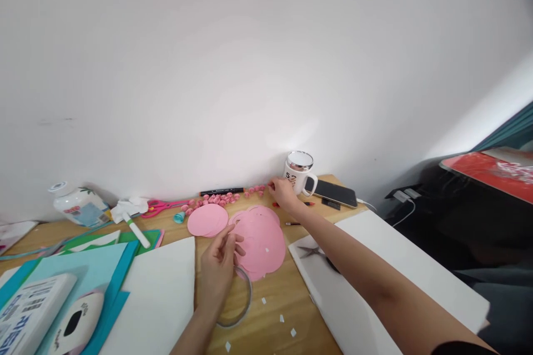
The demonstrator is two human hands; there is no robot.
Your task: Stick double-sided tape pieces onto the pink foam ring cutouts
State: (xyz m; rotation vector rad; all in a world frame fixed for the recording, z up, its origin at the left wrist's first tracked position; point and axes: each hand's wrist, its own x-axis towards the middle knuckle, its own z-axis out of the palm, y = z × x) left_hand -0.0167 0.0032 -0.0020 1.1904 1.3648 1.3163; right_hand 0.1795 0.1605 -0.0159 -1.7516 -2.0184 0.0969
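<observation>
My left hand [219, 259], its fingers loosely curled and apart, hovers at the left edge of a pile of pink paper circles [260, 247]. Nothing shows between those fingers. Below it a roll of tape [250, 294] lies partly hidden by the wrist. My right hand [283, 194] reaches to the back of the table beside a white mug [300, 169]. Its thumb and fingertips are pinched together at the end of a row of small pink rolled pieces [225, 198]; what they grip is too small to make out. Smaller pink circles [207, 219] lie left of the pile.
Scissors [310, 252] lie on white foam board [366, 233] under my right forearm. A black phone [336, 193], black marker [221, 191] and pink scissors [160, 207] line the back. Coloured paper [89, 260], a glue gun [133, 216] and a white bottle [79, 202] are left.
</observation>
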